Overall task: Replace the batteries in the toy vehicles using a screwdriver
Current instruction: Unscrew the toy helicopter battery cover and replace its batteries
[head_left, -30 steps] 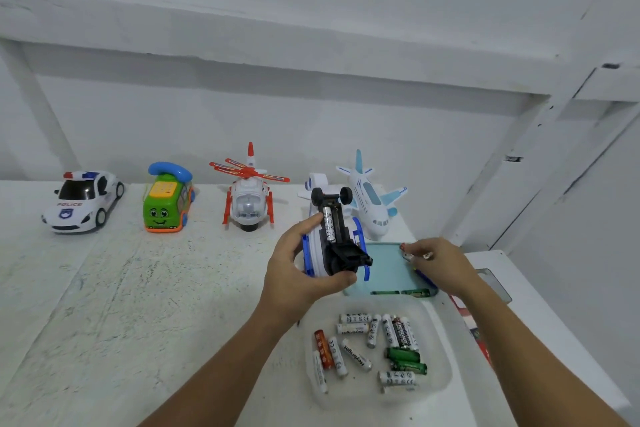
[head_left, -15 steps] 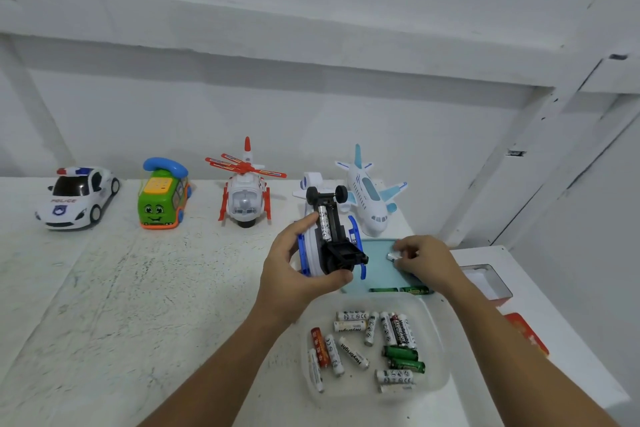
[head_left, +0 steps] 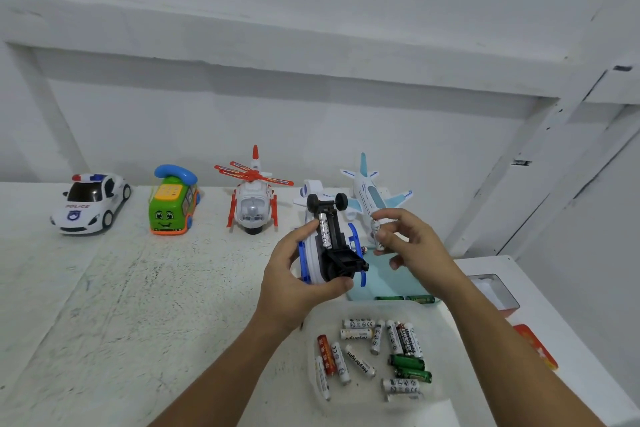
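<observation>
Head view, left hand (head_left: 287,284) gripping upturned white-blue toy (head_left: 312,262), seated battery (head_left: 325,231) in black underside (head_left: 341,255), right hand (head_left: 415,246) pinching loose battery (head_left: 376,235).

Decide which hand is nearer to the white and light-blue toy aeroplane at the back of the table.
Right. The right hand, pinching a white battery, is just in front of the aeroplane; the left hand holds the upturned blue-and-white toy further left.
</observation>
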`<action>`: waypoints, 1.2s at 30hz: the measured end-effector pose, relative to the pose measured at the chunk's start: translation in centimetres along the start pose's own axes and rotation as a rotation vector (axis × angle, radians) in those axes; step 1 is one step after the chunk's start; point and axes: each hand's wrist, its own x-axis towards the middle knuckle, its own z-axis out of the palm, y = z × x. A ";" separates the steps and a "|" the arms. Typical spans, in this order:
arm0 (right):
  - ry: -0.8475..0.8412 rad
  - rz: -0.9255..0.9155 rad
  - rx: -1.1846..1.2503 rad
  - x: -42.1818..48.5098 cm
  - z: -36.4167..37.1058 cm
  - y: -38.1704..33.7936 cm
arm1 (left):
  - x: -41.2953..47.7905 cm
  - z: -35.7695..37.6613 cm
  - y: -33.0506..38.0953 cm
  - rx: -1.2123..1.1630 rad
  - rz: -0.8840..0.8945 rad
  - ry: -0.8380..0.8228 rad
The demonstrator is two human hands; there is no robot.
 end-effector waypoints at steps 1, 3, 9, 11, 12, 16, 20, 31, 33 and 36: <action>-0.008 -0.007 0.049 -0.1 0.4 -0.5 | 0.0 -0.1 0.1 -0.005 0.000 0.003; -0.026 -0.014 0.124 -0.2 1.1 -1.3 | 0.0 -0.2 0.2 -0.009 0.006 0.004; -0.070 -0.040 0.246 0.0 3.1 -3.4 | -0.2 -1.2 0.3 -0.025 0.009 0.024; -0.045 -0.043 0.283 0.0 3.7 -4.0 | -0.3 -1.5 0.4 -0.030 0.012 0.032; -0.030 -0.048 0.303 0.1 4.0 -4.3 | -0.4 -1.7 0.5 -0.033 0.013 0.034; 0.052 -0.098 0.249 0.1 5.4 -5.0 | -0.7 -2.3 0.7 -0.033 0.014 0.034; 0.137 -0.117 0.114 -0.1 6.8 -5.1 | -0.9 -2.7 1.0 -0.029 0.021 0.052; 0.106 -0.009 -0.137 -0.9 9.6 -5.7 | -1.8 -4.1 1.1 0.014 0.059 0.065; 0.095 0.016 -0.158 -1.0 9.7 -6.0 | -1.9 -4.4 1.1 0.029 0.071 0.073; 0.068 0.056 -0.242 -1.0 10.1 -6.5 | -2.2 -4.6 1.1 0.071 0.093 0.078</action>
